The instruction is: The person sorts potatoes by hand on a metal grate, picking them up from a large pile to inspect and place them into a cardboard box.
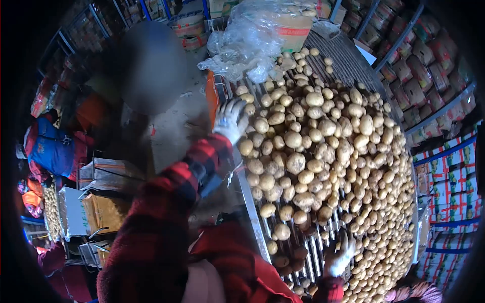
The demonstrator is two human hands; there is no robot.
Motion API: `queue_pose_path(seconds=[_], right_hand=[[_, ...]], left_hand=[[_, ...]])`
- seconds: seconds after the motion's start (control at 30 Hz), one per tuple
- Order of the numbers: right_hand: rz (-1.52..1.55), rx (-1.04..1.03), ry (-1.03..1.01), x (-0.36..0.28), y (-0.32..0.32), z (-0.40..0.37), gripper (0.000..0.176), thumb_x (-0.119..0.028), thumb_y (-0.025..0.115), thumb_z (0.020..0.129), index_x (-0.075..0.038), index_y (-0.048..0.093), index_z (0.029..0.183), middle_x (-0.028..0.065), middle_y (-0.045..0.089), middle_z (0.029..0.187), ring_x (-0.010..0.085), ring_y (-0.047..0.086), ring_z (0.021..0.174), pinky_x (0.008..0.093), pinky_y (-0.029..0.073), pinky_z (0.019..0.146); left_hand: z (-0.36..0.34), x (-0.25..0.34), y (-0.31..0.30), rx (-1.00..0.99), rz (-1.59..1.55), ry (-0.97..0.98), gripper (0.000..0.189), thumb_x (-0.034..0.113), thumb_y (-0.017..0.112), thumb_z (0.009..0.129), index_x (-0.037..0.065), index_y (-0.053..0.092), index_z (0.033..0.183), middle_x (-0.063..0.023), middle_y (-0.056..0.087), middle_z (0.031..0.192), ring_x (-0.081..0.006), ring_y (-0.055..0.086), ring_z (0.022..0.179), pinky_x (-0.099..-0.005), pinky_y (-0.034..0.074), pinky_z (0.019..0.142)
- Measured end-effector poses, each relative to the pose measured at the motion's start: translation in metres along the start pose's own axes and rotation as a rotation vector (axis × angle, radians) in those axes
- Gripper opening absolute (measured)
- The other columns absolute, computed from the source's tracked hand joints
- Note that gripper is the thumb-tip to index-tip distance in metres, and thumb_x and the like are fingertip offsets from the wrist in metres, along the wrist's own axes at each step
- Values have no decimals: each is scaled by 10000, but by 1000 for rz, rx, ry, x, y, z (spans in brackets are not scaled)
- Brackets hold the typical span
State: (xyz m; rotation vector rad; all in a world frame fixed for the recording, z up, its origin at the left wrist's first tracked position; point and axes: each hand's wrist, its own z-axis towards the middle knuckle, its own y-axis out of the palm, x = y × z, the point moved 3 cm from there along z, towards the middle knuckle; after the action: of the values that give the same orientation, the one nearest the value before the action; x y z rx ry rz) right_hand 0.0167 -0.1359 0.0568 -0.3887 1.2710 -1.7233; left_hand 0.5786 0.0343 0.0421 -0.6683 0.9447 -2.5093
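A thick layer of potatoes covers a sloping table of metal bars. My left hand, in a white glove, lies at the left edge of the table with its fingers stretched out against the nearest potatoes. It grips nothing that I can see. Lower down, my right hand, also gloved, reaches in among the potatoes beside the exposed bars. Its fingers look extended and apart, though somewhat blurred, and no potato shows in them. The metal side rail runs between my body and the potatoes.
Clear plastic sheeting and a cardboard box sit at the table's far end. A blurred person stands across to the left. Stacked cartons line the right side. Another person in blue is at far left, near an open box.
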Motion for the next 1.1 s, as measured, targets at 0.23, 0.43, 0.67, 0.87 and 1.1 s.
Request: queue_pose_path(seconds=[0.23, 0.43, 0.67, 0.87, 1.1], right_hand=[[182, -102, -715, -202, 124, 308, 532, -219, 738, 891, -66, 616, 1385, 208, 611, 1399, 454, 581, 1227, 573, 461, 1056], [-51, -370, -724, -266, 284, 423, 682, -260, 744, 863, -103, 576, 1505, 177, 522, 1589, 392, 478, 1465, 609, 330, 1206], [-174, -331, -653, -223, 401, 446, 436, -124, 449, 1027, -123, 644, 1417, 91, 582, 1528, 340, 469, 1464, 592, 247, 1257], [-431, -412, -811, -197, 330, 371, 304, -114, 526, 953, -6, 743, 1136, 216, 723, 1227, 374, 637, 1218, 462, 452, 1110], [63, -790, -678, -166, 195, 290, 217, -267, 670, 902, -245, 822, 1054, 112, 800, 1067, 315, 746, 1044, 486, 496, 1078]], left_hand=[[77, -38, 34, -545, 266, -118, 760, 425, 658, 925, 80, 496, 1582, -229, 464, 1619, -498, 387, 1510, -620, 280, 1267], [48, -67, 93, -278, -372, -401, 635, 444, 648, 937, 45, 625, 1429, -306, 406, 1619, -561, 361, 1491, -662, 218, 1277], [24, -1, 101, -296, -125, -560, 596, 389, 594, 996, 94, 549, 1512, -299, 400, 1626, -494, 505, 1416, -558, 348, 1246], [-12, 65, 36, -309, -306, -742, 579, 356, 651, 977, 172, 546, 1516, -299, 428, 1598, -502, 578, 1323, -561, 463, 1155], [-85, 153, 12, -326, -526, -758, 596, 332, 693, 959, 200, 560, 1525, -268, 461, 1584, -476, 529, 1397, -530, 477, 1151]])
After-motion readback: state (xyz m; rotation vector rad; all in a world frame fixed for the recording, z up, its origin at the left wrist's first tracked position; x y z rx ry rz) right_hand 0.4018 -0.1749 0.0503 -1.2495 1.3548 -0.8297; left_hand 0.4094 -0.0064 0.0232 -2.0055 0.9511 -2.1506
